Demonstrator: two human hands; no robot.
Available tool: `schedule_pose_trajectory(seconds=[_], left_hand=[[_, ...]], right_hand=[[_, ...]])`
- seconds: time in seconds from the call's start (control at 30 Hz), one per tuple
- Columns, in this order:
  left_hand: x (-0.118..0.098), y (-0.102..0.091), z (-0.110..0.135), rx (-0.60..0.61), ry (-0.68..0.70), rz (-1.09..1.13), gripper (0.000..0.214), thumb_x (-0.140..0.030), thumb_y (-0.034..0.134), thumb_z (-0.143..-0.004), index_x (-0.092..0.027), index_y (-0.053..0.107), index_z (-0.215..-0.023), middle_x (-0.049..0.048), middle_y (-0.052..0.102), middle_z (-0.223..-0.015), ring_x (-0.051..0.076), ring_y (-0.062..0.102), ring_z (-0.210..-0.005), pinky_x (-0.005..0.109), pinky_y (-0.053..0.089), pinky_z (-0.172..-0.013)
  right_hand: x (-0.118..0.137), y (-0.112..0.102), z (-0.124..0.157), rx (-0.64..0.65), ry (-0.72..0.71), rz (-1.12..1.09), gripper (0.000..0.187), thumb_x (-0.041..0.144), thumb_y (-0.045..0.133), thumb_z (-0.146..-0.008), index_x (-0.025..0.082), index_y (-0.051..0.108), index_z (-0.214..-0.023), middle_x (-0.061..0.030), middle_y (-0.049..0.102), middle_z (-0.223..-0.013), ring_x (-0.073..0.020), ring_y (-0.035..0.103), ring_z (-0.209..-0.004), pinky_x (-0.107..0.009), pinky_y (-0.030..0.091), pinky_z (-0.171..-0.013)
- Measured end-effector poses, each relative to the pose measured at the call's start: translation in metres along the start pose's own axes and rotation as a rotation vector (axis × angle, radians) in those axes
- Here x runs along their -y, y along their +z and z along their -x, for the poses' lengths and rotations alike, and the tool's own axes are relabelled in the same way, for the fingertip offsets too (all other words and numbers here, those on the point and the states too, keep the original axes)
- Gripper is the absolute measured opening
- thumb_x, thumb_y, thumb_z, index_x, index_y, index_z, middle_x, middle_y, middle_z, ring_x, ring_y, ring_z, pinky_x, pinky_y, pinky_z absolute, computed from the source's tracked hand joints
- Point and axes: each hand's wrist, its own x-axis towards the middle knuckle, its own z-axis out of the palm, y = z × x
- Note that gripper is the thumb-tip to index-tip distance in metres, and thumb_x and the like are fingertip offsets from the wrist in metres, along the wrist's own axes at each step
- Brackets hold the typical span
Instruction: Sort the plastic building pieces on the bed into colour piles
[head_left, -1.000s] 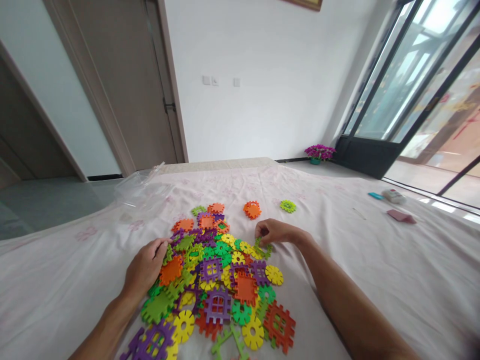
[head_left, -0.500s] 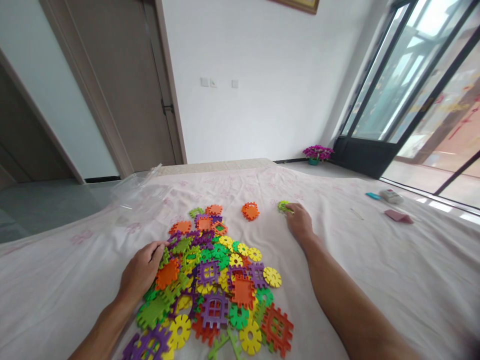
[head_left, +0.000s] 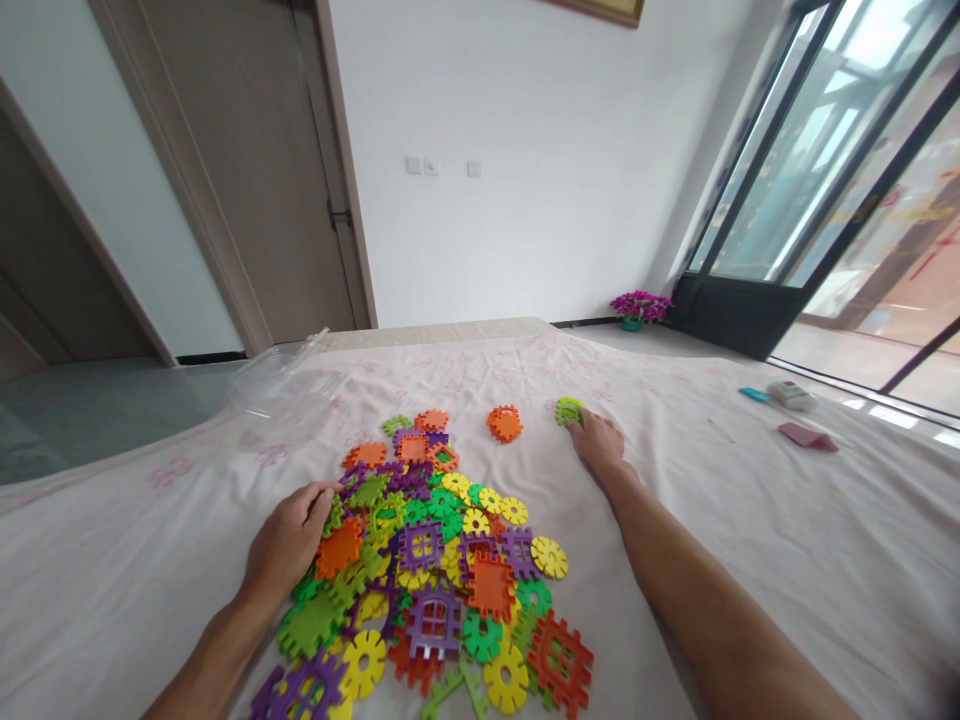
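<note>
A heap of flat plastic building tiles [head_left: 435, 560], orange, purple, green and yellow, lies on the pale sheet in front of me. My left hand [head_left: 289, 545] rests on the heap's left edge, its fingers curled round a green tile beside an orange one [head_left: 339, 548]. My right hand [head_left: 600, 445] is stretched out past the heap, its fingertips closed on light green pieces [head_left: 568, 409] lying apart on the sheet. An orange piece [head_left: 504, 422] lies just left of them.
The pale flowered sheet [head_left: 750, 540] covers a bed. A clear plastic bag [head_left: 281, 378] lies at the far left. Small items [head_left: 791, 395] and a dark red one [head_left: 802, 435] sit at the right. A door, a flower pot [head_left: 637, 305] and glass sliding doors stand beyond.
My right hand picked a green piece at the heap's far edge and carried it away to the separate light green piece. My left hand has stayed on the heap.
</note>
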Motion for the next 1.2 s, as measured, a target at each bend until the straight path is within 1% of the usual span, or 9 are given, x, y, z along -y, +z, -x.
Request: schedule_pose_trajectory(seconds=[0.2, 0.4, 0.47, 0.57, 0.63, 0.7, 0.93, 1.1, 1.2], left_hand=[[-0.001, 0.000, 0.000, -0.001, 0.017, 0.008, 0.038, -0.043, 0.035, -0.092, -0.028, 0.066, -0.108, -0.0022, 0.071, -0.113, 0.017, 0.063, -0.106, 0.022, 0.043, -0.087], [-0.004, -0.001, 0.000, -0.004, 0.014, 0.004, 0.038, -0.043, 0.035, -0.092, -0.027, 0.066, -0.106, -0.0015, 0.071, -0.113, 0.017, 0.063, -0.104, 0.022, 0.043, -0.085], [-0.003, -0.001, 0.000, -0.003, 0.021, 0.004, 0.038, -0.043, 0.035, -0.092, -0.027, 0.066, -0.106, -0.0016, 0.071, -0.113, 0.017, 0.064, -0.103, 0.022, 0.044, -0.084], [-0.001, 0.000, -0.001, 0.000, 0.023, 0.006, 0.037, -0.044, 0.035, -0.092, -0.027, 0.066, -0.106, -0.0016, 0.071, -0.113, 0.017, 0.063, -0.104, 0.022, 0.043, -0.085], [0.000, 0.000, -0.001, 0.002, 0.018, 0.010, 0.037, -0.044, 0.034, -0.092, -0.027, 0.065, -0.106, -0.0017, 0.070, -0.114, 0.017, 0.062, -0.105, 0.022, 0.043, -0.086], [0.000, 0.000, 0.000, 0.009, 0.015, 0.015, 0.037, -0.044, 0.034, -0.092, -0.027, 0.065, -0.105, -0.0015, 0.070, -0.114, 0.017, 0.062, -0.105, 0.023, 0.042, -0.086], [-0.004, -0.003, 0.001, 0.002, 0.006, 0.004, 0.037, -0.044, 0.034, -0.092, -0.028, 0.066, -0.104, -0.0023, 0.071, -0.112, 0.017, 0.063, -0.103, 0.022, 0.043, -0.083], [-0.004, -0.003, 0.001, -0.003, 0.013, 0.001, 0.038, -0.044, 0.034, -0.092, -0.028, 0.066, -0.105, -0.0020, 0.071, -0.112, 0.017, 0.063, -0.103, 0.022, 0.044, -0.084], [-0.003, -0.002, 0.000, -0.004, 0.024, -0.002, 0.038, -0.044, 0.035, -0.092, -0.027, 0.066, -0.105, -0.0014, 0.072, -0.111, 0.018, 0.064, -0.103, 0.022, 0.044, -0.084]], right_hand=[[0.010, 0.003, -0.008, 0.029, -0.093, -0.075, 0.053, 0.048, 0.045, -0.089, 0.019, 0.053, -0.133, -0.0166, 0.060, -0.128, -0.0347, 0.052, -0.118, -0.051, 0.037, -0.096], [0.012, -0.004, 0.006, -0.189, -0.141, -0.508, 0.048, 0.046, 0.052, -0.083, 0.014, 0.063, -0.117, -0.0153, 0.062, -0.119, -0.0238, 0.062, -0.095, -0.036, 0.048, -0.084], [0.020, -0.011, 0.017, -0.083, -0.165, -0.647, 0.042, 0.047, 0.055, -0.080, 0.013, 0.068, -0.101, -0.0123, 0.068, -0.101, -0.0196, 0.062, -0.077, -0.032, 0.049, -0.073], [0.044, -0.023, 0.037, 0.399, -0.299, -0.754, 0.037, 0.048, 0.061, -0.076, 0.014, 0.070, -0.087, -0.0053, 0.068, -0.076, -0.0153, 0.057, -0.062, -0.026, 0.045, -0.059], [0.062, -0.032, 0.049, 0.724, -0.445, -0.710, 0.033, 0.045, 0.067, -0.072, 0.015, 0.072, -0.086, -0.0027, 0.068, -0.074, -0.0139, 0.056, -0.063, -0.024, 0.042, -0.059], [0.077, -0.040, 0.059, 0.879, -0.564, -0.621, 0.031, 0.041, 0.072, -0.068, 0.017, 0.073, -0.088, -0.0011, 0.068, -0.078, -0.0136, 0.057, -0.068, -0.024, 0.042, -0.063], [0.089, -0.050, 0.076, 0.873, -0.764, -0.470, 0.036, 0.031, 0.081, -0.058, 0.019, 0.071, -0.090, 0.0000, 0.064, -0.085, -0.0123, 0.053, -0.074, -0.021, 0.038, -0.064], [0.083, -0.050, 0.076, 0.956, -0.563, -0.648, 0.026, 0.033, 0.075, -0.064, 0.016, 0.064, -0.079, 0.0022, 0.061, -0.069, -0.0095, 0.049, -0.060, -0.020, 0.034, -0.054], [0.070, -0.045, 0.064, 0.793, -0.404, -0.786, 0.026, 0.038, 0.070, -0.068, 0.016, 0.062, -0.079, 0.0025, 0.059, -0.064, -0.0091, 0.047, -0.055, -0.021, 0.034, -0.051]])
